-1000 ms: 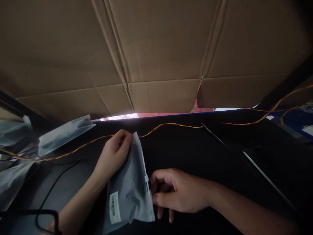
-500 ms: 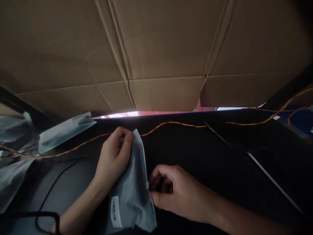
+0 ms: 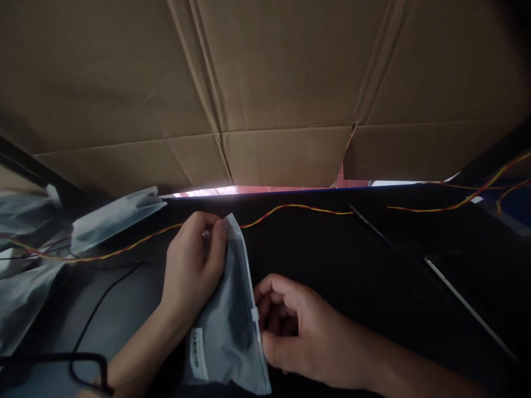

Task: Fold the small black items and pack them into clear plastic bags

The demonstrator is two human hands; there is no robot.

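A frosted plastic zip bag (image 3: 232, 320) with a barcode label (image 3: 198, 354) stands tilted over the dark surface, its white zip edge facing right. My left hand (image 3: 194, 260) pinches the bag near its upper corner, thumb and curled fingers closed on it. On the zip edge, about two-thirds of the way down, sits a small white slider (image 3: 254, 314). Right beside it is my right hand (image 3: 307, 331), curved in a C with thumb and index finger apart, their tips at the bag's edge. Whether those tips press on the bag is hard to see.
More frosted bags (image 3: 116, 218) lie at the left. Twisted red-yellow wire (image 3: 290, 207) runs across the black surface (image 3: 332, 249). A black cable (image 3: 99, 304) curls at lower left, and a thin metal rod (image 3: 468, 307) lies at right. Cardboard (image 3: 282, 72) rises behind.
The view has shifted slightly, moving the scene a little to the right. My left hand keeps its pinch on the bag, and my right hand stays beside the slider.
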